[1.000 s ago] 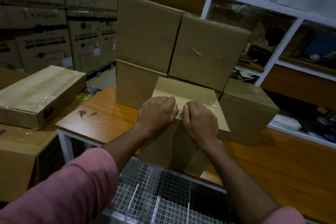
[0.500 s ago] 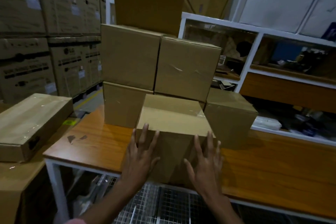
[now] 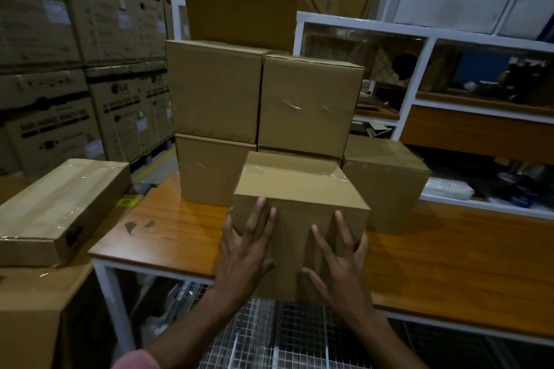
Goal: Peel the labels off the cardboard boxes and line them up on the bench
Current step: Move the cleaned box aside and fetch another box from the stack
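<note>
Front box (image 3: 296, 189) sits at bench (image 3: 168, 228) near edge, taped top up. Left hand (image 3: 244, 252) and right hand (image 3: 338, 266) lie flat on its near face, fingers straight and spread, gripping nothing. Stacked boxes (image 3: 215, 90) touch it at 12 o'clock; side box (image 3: 386, 183) just beside at 2 o'clock. Bare bench at 9 and 3 o'clock. Box bottom edge hidden by hands; labels not discernible.
</note>
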Demonstrator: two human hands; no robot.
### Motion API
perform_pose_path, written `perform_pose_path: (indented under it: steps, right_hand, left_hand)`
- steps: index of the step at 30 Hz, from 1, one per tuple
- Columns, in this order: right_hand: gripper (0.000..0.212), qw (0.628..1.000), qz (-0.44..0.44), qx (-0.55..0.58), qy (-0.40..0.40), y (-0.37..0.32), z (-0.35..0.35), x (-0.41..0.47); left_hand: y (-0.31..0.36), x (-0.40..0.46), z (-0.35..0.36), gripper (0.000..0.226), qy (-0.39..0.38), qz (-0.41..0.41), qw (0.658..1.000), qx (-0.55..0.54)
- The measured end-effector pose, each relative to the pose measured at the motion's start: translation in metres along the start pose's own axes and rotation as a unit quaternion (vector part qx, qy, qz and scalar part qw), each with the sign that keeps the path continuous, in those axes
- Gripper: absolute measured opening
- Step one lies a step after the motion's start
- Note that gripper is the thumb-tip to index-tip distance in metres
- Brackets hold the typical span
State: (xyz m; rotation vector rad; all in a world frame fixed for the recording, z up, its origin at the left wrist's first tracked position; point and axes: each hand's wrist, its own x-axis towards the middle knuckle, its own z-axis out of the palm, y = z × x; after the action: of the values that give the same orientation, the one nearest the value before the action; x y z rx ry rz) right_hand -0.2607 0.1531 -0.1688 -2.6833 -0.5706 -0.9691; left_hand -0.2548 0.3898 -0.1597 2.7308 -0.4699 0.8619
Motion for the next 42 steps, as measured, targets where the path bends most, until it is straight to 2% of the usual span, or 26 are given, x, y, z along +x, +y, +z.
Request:
perform_pose_path:
  steps: [9,18,27,34,42]
  right_hand:
    - [0.101,0.998,-0.021,-0.014,0.063,0.029,-0.061,-0.002]
    - [0.097,0.984,-0.03,-0.037,0.172,0.075,-0.155,-0.003]
    - [0.099,0.977,-0.008,-0.091,0.193,0.15,-0.219,0.01]
    - [0.096,0.971,-0.023,-0.113,0.209,0.189,-0.228,0.037]
    - [0.095,0.97,-0.012,-0.113,0.216,0.237,-0.207,0.085]
  left_hand:
    - [0.058,0.012,-0.032,0.13,0.047,0.03,0.998,-0.003]
    - [0.139,0.056,-0.079,0.113,0.12,0.102,0.987,-0.021]
    - [0.212,0.113,-0.084,0.114,0.113,0.134,0.984,-0.038]
    - [0.23,0.155,-0.073,0.117,0.151,0.155,0.976,-0.031]
    - [0.222,0.219,-0.036,0.107,0.175,0.173,0.968,-0.041]
